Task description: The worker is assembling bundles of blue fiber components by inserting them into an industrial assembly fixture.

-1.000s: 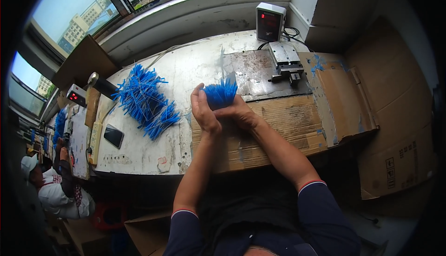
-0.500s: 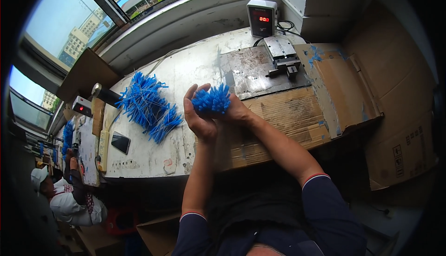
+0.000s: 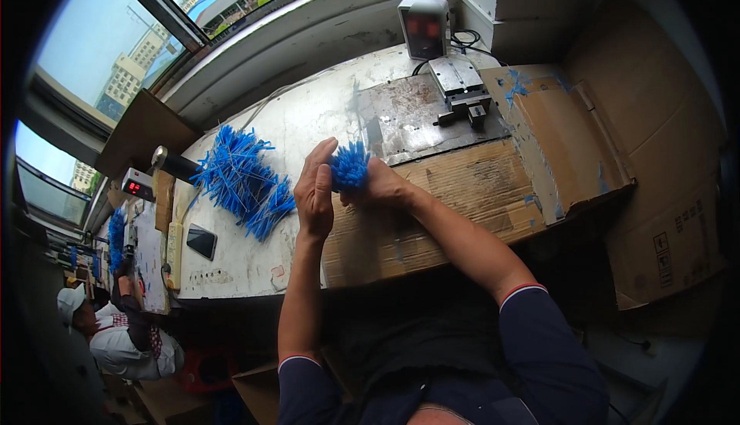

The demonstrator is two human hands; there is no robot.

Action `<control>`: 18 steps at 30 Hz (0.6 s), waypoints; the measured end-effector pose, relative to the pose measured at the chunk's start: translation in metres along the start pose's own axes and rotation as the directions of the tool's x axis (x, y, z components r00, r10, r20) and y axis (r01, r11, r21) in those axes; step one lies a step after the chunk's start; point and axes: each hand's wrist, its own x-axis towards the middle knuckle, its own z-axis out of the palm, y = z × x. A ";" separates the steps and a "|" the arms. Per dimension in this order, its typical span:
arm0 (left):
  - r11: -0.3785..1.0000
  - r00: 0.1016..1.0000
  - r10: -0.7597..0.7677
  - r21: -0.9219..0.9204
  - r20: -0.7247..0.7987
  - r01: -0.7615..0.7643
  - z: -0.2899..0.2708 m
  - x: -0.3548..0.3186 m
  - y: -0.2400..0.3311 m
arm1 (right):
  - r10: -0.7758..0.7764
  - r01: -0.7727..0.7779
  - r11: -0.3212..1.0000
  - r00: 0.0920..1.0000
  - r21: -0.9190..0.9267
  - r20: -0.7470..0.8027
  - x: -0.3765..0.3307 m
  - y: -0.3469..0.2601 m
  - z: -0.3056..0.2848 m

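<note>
A tight bundle of thin blue plastic strands (image 3: 351, 167) stands on end between my hands, above the near edge of the bench. My right hand (image 3: 383, 183) is wrapped round its right side and holds it. On the other side, my left hand (image 3: 314, 193) is held flat with the fingers stretched out, its palm against or just beside the strands. To the left, a loose heap of the same blue strands (image 3: 243, 178) lies on the white bench top. The undersides of the bundle and of my right fingers are hidden.
A metal clamping fixture (image 3: 460, 89) sits on a steel plate, with a display box (image 3: 425, 30) behind it. Flattened cardboard (image 3: 455, 197) covers the bench's near right. A phone (image 3: 202, 242) and a power strip (image 3: 174, 255) lie left. Another person (image 3: 127, 340) works at far left.
My left hand has gone from cupping the bundle to lying flat beside it, fingers straightened. The bundle and both hands have shifted slightly left. The display's lit digits now look blurred.
</note>
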 end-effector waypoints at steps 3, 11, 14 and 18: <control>0.989 0.975 -0.033 0.151 0.220 -0.001 -0.026 0.020 0.009 | 0.046 -0.046 0.998 0.999 0.033 0.016 0.000 0.004 -0.002; 0.839 0.604 -0.150 0.424 0.783 -0.341 -0.001 0.056 0.047 | -0.179 0.179 0.984 0.980 -0.004 -0.090 0.005 0.017 0.007; 0.824 0.689 -0.001 0.391 0.724 -0.410 -0.010 0.070 0.043 | -0.128 0.131 0.991 0.990 0.032 -0.061 0.008 0.017 0.002; 0.799 0.618 0.004 0.369 0.786 -0.475 0.009 0.072 0.053 | -0.117 0.119 0.989 0.993 0.082 -0.023 0.005 0.026 0.004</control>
